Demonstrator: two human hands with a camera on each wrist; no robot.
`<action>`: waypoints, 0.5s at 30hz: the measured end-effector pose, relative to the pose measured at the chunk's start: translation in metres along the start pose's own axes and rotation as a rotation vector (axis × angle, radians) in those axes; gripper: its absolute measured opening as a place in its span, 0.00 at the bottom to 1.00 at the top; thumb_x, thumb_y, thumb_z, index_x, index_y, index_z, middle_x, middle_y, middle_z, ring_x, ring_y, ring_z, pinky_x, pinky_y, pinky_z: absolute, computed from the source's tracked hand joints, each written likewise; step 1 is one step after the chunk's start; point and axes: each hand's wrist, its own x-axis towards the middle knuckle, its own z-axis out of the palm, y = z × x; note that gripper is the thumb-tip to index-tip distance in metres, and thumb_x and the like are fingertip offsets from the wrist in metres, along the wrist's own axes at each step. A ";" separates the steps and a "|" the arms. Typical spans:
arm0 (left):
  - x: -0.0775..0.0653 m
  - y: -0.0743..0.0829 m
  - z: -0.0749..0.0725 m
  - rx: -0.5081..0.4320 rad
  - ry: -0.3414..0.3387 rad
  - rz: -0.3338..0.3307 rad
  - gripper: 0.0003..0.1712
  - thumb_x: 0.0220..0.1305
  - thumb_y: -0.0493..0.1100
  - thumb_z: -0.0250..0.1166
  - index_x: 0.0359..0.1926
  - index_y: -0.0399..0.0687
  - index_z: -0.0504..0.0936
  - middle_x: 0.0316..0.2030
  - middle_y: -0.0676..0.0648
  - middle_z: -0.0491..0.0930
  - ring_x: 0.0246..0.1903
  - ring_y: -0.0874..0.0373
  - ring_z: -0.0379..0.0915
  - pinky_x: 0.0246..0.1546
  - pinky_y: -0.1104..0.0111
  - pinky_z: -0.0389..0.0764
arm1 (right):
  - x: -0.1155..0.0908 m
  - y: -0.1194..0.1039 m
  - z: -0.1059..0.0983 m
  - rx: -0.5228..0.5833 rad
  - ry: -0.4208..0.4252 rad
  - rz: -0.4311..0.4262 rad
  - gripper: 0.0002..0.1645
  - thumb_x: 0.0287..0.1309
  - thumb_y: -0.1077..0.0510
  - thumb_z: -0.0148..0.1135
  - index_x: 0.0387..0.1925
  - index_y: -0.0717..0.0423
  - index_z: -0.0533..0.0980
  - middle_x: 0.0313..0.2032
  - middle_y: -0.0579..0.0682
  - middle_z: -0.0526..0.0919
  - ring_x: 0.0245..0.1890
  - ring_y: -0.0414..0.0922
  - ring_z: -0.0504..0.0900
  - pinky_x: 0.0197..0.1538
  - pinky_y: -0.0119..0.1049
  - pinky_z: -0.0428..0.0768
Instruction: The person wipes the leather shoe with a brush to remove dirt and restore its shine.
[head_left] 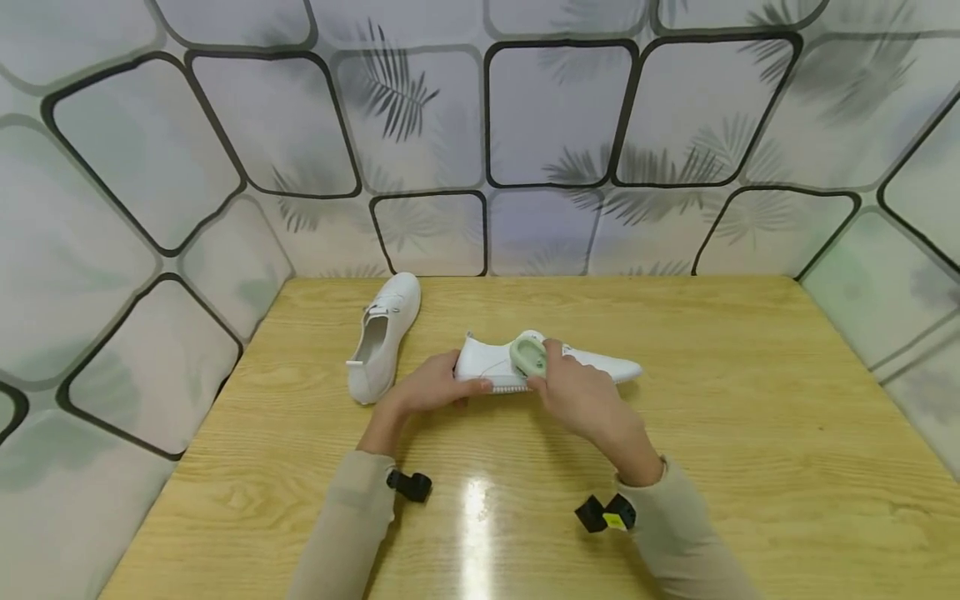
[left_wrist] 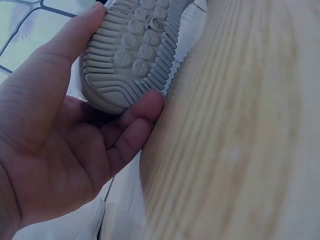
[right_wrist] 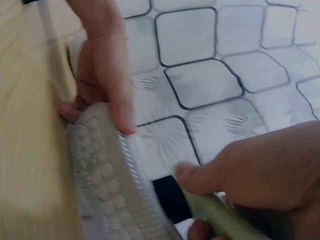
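A white shoe (head_left: 480, 360) lies on its side on the wooden table, toe to the right, its ridged, studded sole (left_wrist: 135, 47) turned toward the person. My left hand (head_left: 431, 385) grips its heel, thumb on one side and fingers round the other. In my right hand (head_left: 581, 396) is a pale green brush (head_left: 528, 356), held by its looped handle against the shoe's side near the middle. Dark bristles (right_wrist: 172, 199) show under the handle in the right wrist view. The second white shoe (head_left: 385, 337) stands upright to the left, its opening visible.
The light wooden table (head_left: 750, 400) extends to both sides and toward the person. Behind and at the sides hangs a patterned cloth (head_left: 555, 117) with dark outlines and leaf prints. Small black cameras sit at the left wrist (head_left: 409, 485) and right wrist (head_left: 606, 513).
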 end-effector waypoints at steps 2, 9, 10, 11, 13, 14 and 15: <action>0.000 0.001 -0.003 -0.005 0.001 0.002 0.29 0.63 0.57 0.68 0.54 0.40 0.74 0.36 0.45 0.81 0.29 0.54 0.79 0.32 0.63 0.80 | 0.006 -0.006 0.007 -0.048 0.065 -0.029 0.36 0.73 0.48 0.54 0.67 0.70 0.57 0.40 0.65 0.78 0.19 0.48 0.76 0.18 0.39 0.73; -0.004 0.001 0.000 -0.016 -0.056 0.019 0.27 0.67 0.56 0.65 0.56 0.41 0.73 0.36 0.43 0.80 0.30 0.53 0.78 0.32 0.63 0.81 | 0.008 -0.009 0.012 -0.020 0.060 -0.089 0.35 0.72 0.45 0.55 0.71 0.59 0.61 0.48 0.65 0.76 0.23 0.48 0.77 0.20 0.39 0.73; -0.005 0.001 0.002 -0.020 -0.071 0.020 0.28 0.68 0.56 0.64 0.57 0.41 0.72 0.37 0.42 0.80 0.30 0.53 0.78 0.32 0.62 0.81 | 0.005 -0.003 0.007 0.001 0.042 -0.078 0.35 0.71 0.45 0.56 0.71 0.58 0.62 0.48 0.65 0.77 0.26 0.49 0.78 0.22 0.41 0.73; -0.005 0.001 0.004 -0.026 -0.088 0.018 0.29 0.68 0.57 0.63 0.59 0.41 0.71 0.38 0.42 0.80 0.30 0.53 0.79 0.32 0.62 0.82 | 0.003 0.003 0.001 0.020 0.030 -0.064 0.35 0.71 0.45 0.57 0.71 0.58 0.62 0.48 0.65 0.77 0.28 0.50 0.78 0.23 0.41 0.73; -0.004 0.001 0.005 -0.034 -0.110 0.014 0.31 0.69 0.59 0.61 0.61 0.42 0.70 0.39 0.42 0.79 0.30 0.53 0.79 0.31 0.62 0.83 | 0.001 0.016 -0.006 0.024 0.044 -0.039 0.36 0.70 0.46 0.58 0.71 0.58 0.63 0.47 0.66 0.77 0.29 0.50 0.77 0.24 0.41 0.73; -0.004 0.002 0.003 -0.034 -0.114 0.016 0.31 0.70 0.59 0.61 0.62 0.42 0.70 0.39 0.42 0.79 0.29 0.53 0.79 0.31 0.62 0.83 | 0.002 0.019 -0.008 0.022 0.069 -0.028 0.36 0.70 0.46 0.58 0.71 0.59 0.62 0.47 0.66 0.77 0.27 0.51 0.76 0.23 0.41 0.73; -0.004 0.003 0.001 -0.034 -0.118 0.018 0.31 0.70 0.59 0.60 0.63 0.42 0.69 0.40 0.42 0.79 0.29 0.53 0.79 0.31 0.61 0.83 | 0.005 0.020 -0.008 0.024 0.089 -0.013 0.36 0.71 0.46 0.57 0.72 0.60 0.61 0.47 0.66 0.76 0.25 0.50 0.75 0.23 0.41 0.72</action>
